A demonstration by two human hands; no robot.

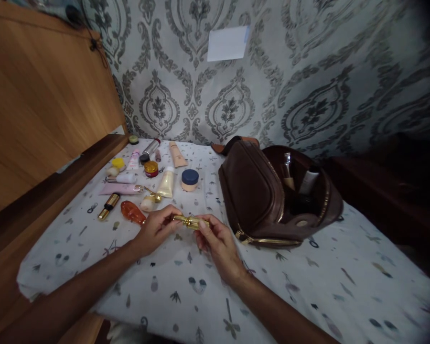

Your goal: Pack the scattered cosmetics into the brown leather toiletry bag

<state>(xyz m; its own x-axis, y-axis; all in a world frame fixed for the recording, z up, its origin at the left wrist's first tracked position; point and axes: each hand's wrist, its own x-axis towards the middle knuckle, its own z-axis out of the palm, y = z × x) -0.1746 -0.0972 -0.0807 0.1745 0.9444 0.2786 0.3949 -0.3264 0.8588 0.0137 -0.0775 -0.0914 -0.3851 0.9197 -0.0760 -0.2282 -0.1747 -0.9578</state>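
That gold tube (191, 222) you've got is super shiny, smooth and metal-looking. Your brown bag (249, 179) looks like smooth leather with a soft sheen, plus metallic zipper teeth (272, 242). The amber piece (131, 211) is glossy and see-through, the navy lid (189, 176) seems matt plastic, your printed cloth (175, 279) is matt, and the panel (50, 81) shows smooth wood grain.

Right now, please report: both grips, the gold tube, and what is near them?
Left grip and right grip closed on gold tube, one at each end. Orange item close beside left grip. Brown bag open, right side.
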